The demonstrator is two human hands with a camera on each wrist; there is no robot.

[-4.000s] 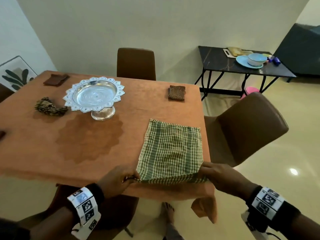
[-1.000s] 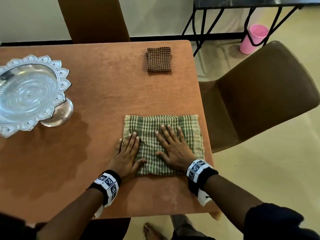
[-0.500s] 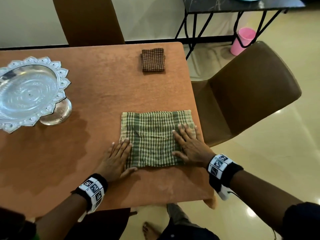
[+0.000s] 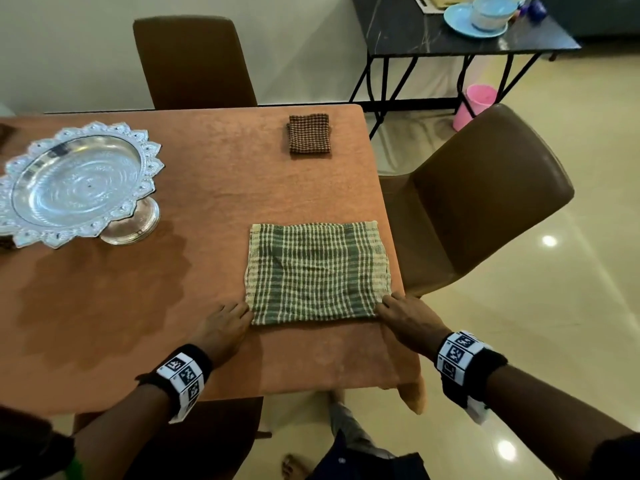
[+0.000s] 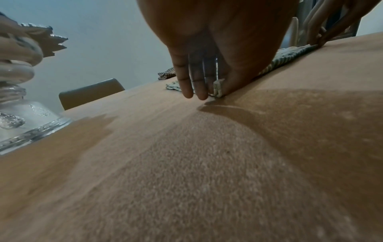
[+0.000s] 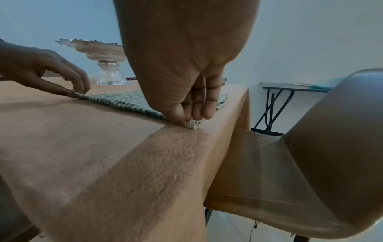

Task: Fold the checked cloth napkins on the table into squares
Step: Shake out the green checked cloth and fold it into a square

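Note:
A green checked napkin [image 4: 317,273], folded once into a rectangle, lies flat near the table's right edge. My left hand [image 4: 227,323] pinches its near left corner [image 5: 218,89] between thumb and fingers. At the near right corner [image 6: 191,125] my right hand [image 4: 401,315] pinches the cloth the same way. A small brown checked napkin [image 4: 309,134], folded into a square, sits farther back on the orange tablecloth [image 4: 207,188].
A silver pedestal tray [image 4: 74,183] stands at the left. Brown chairs stand at the far side [image 4: 194,62] and off the right edge [image 4: 485,202]. A black side table [image 4: 450,36] with blue dishes and a pink bucket [image 4: 476,105] are behind.
Both hands slid off the napkin's top, where they lay flat, outward and back to its near corners, which they now pinch. Four seconds ago the napkin lay unfolded.

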